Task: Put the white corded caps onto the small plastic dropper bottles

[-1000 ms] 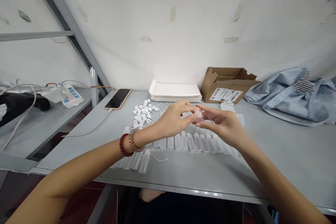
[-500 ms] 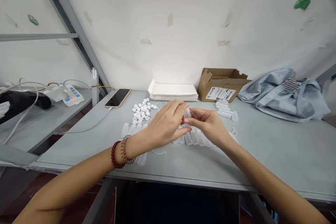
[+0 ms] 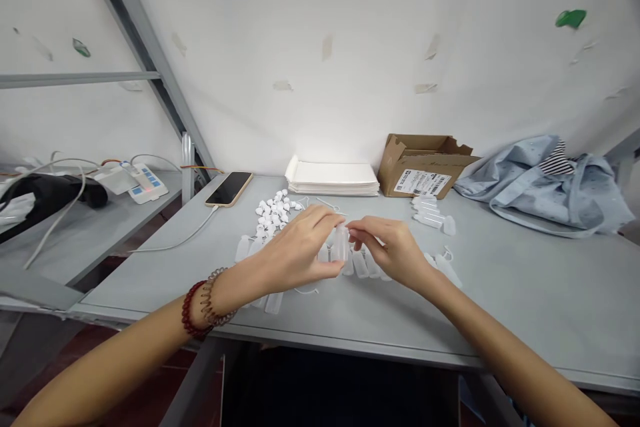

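A small translucent plastic bottle (image 3: pixel 341 245) stands upright between the thumb and fingertips of my left hand (image 3: pixel 295 247), held from its bottom and top ends. Close to the bottle's top on the right, my right hand (image 3: pixel 395 247) has its fingers pinched together. Whatever they grip, if anything, is too small to make out. Behind and under the hands lies a row of similar bottles (image 3: pixel 361 265). White caps (image 3: pixel 271 212) form a loose pile beyond my left hand. More bottles (image 3: pixel 243 249) lie partly hidden by my left forearm.
A phone (image 3: pixel 229 189) on a cable lies at the back left. White sheets (image 3: pixel 333 177) are stacked by the wall, beside an open cardboard box (image 3: pixel 423 173). Clear plastic pieces (image 3: pixel 427 211) sit in front of the box. Blue fabric (image 3: pixel 530 180) is heaped at the right.
The bottle has moved from between both hands into my left hand's grip, lower and slightly left. My right fingers have come off its body. The view has shifted a little.
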`<action>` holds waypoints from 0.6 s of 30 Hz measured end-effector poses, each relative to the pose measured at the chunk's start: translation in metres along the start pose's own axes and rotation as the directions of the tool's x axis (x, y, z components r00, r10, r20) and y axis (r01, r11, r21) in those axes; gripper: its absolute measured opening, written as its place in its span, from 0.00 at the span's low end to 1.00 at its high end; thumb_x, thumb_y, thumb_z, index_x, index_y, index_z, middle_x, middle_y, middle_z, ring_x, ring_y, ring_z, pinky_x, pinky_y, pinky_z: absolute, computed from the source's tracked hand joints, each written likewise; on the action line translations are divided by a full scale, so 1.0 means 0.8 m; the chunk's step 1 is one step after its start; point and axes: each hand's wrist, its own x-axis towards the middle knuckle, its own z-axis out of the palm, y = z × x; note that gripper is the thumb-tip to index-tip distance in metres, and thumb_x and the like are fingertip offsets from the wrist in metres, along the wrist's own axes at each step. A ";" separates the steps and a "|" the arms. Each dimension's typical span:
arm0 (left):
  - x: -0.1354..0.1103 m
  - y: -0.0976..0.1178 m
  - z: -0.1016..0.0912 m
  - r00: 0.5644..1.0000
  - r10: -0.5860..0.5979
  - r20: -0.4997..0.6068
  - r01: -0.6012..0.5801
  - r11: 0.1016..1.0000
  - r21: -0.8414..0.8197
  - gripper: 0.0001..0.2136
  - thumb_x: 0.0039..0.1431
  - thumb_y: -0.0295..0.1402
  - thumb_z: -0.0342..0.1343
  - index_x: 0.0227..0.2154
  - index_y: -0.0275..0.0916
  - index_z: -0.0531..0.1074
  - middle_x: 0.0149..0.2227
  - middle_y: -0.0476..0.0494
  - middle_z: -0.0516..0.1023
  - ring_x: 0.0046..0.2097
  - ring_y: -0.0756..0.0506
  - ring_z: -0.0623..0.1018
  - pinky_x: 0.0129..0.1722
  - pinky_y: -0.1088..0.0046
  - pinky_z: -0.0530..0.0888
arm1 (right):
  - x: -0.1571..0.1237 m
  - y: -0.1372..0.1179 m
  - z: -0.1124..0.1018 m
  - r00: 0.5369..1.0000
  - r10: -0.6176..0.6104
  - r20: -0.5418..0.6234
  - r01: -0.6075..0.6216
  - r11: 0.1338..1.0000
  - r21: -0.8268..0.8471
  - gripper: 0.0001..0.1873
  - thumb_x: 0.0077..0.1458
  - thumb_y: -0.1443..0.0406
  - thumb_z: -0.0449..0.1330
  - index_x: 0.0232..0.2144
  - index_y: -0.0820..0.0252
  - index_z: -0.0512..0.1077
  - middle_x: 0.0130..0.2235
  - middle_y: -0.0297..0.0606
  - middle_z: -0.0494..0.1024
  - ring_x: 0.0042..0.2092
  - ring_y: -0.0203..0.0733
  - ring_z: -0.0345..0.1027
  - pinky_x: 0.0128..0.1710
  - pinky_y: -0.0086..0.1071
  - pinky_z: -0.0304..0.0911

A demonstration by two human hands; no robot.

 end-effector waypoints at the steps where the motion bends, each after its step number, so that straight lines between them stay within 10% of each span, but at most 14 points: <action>1: -0.007 -0.001 -0.003 0.999 -0.009 0.033 0.009 1.000 -0.009 0.20 0.53 0.33 0.59 0.49 0.37 0.64 0.45 0.39 0.71 0.48 0.40 0.69 0.46 0.61 0.70 | -0.003 0.000 0.004 0.997 -0.080 0.020 0.082 0.993 -0.089 0.13 0.63 0.69 0.49 0.36 0.61 0.74 0.28 0.38 0.77 0.29 0.36 0.69 0.31 0.31 0.65; 8: -0.058 0.003 -0.032 0.935 -0.076 0.347 0.096 0.995 -0.039 0.20 0.51 0.33 0.61 0.48 0.39 0.67 0.43 0.42 0.69 0.47 0.42 0.65 0.46 0.65 0.69 | -0.024 -0.021 0.042 0.920 -0.289 0.265 0.367 0.872 -0.323 0.12 0.61 0.73 0.50 0.32 0.62 0.72 0.31 0.40 0.73 0.33 0.38 0.62 0.35 0.34 0.56; 18: -0.085 0.002 -0.031 0.910 -0.088 0.406 0.030 0.989 0.148 0.15 0.49 0.33 0.63 0.40 0.36 0.70 0.38 0.41 0.69 0.41 0.41 0.65 0.38 0.66 0.66 | -0.037 -0.023 0.072 0.868 -0.354 0.348 0.470 0.813 -0.345 0.11 0.59 0.74 0.51 0.30 0.64 0.72 0.29 0.40 0.69 0.32 0.40 0.56 0.33 0.33 0.52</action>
